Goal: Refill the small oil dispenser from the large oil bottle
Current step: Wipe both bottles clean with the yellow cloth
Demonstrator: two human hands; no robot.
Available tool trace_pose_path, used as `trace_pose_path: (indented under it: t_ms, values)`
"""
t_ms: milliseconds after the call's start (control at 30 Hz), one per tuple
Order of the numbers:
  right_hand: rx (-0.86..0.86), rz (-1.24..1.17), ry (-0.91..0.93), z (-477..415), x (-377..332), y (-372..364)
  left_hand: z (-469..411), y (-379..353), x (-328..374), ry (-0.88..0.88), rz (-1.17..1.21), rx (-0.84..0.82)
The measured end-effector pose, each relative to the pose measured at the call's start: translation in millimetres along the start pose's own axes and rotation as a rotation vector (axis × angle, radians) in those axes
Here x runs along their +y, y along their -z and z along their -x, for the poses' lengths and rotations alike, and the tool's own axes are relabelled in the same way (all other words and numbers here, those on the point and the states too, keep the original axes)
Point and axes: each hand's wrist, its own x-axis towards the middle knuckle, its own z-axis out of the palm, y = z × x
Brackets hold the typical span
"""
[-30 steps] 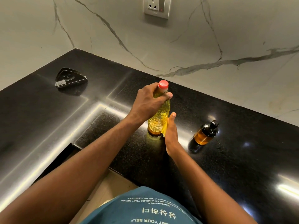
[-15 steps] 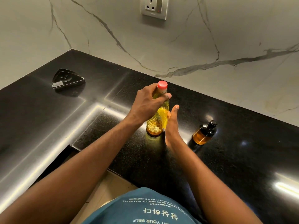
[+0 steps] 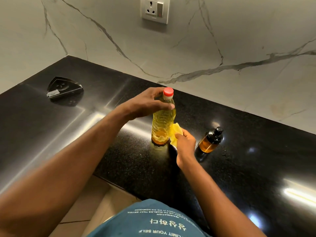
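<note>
Large oil bottle [image 3: 163, 124] stands upright mid-surface [image 3: 239, 168], red cap [image 3: 168, 91] on. Left grip [image 3: 145, 105] curls round its neck; right grip [image 3: 185, 144] pinches yellow sheet [image 3: 176, 132] at the base. Small oil dispenser [image 3: 210, 140], amber w/ black top, upright just right of right grip.

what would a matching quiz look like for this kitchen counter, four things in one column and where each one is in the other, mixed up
Things
1. big oil bottle
2. small dispenser
3. black triangular dish
4. wall socket

Places
a. on the marble wall, above the counter
b. far left of the counter, near the corner
c. upright, red cap on, left hand gripping its neck
d. on the counter, untouched, right of the right hand that pinches a yellow sheet

Pairs: 1-c, 2-d, 3-b, 4-a
</note>
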Motion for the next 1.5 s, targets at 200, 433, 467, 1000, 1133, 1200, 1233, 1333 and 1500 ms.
trace_pose_path:
  t_ms: [200, 433, 467, 1000, 1133, 1200, 1233, 1333, 1500]
  values:
    - [-0.076, 0.052, 0.229, 28.1, 15.2, -5.4, 5.2, -23.7, -17.6, -0.114, -0.215, 0.334]
    - [-0.228, 0.031, 0.208, 34.0, 26.4, -33.3, 6.1, -31.8, -15.6, -0.136, -0.204, 0.35]
    - [-0.223, 0.006, 0.19, 28.0, 23.2, -36.0, 6.3, -31.1, -15.7, -0.135, -0.197, 0.346]
    - [-0.218, -0.041, 0.185, 38.0, 38.7, -36.4, 8.8, -30.0, -21.4, -0.127, -0.151, 0.355]
    - [-0.206, -0.041, 0.217, 14.3, 16.2, -37.9, 6.4, -28.9, -21.7, -0.128, -0.144, 0.344]
    - [-0.215, -0.044, 0.198, -4.1, 5.1, -38.4, 6.3, -28.9, -22.0, -0.128, -0.139, 0.346]
    - [-0.224, -0.039, 0.18, -11.1, 1.8, -38.6, 6.8, -28.9, -22.0, -0.127, -0.132, 0.347]
    - [-0.228, -0.02, 0.166, -12.9, -1.0, -40.8, 6.8, -30.1, -22.4, -0.129, -0.124, 0.349]
    - [-0.227, -0.008, 0.223, 26.2, 27.2, -33.7, 6.1, -28.8, -24.4, -0.114, -0.116, 0.352]
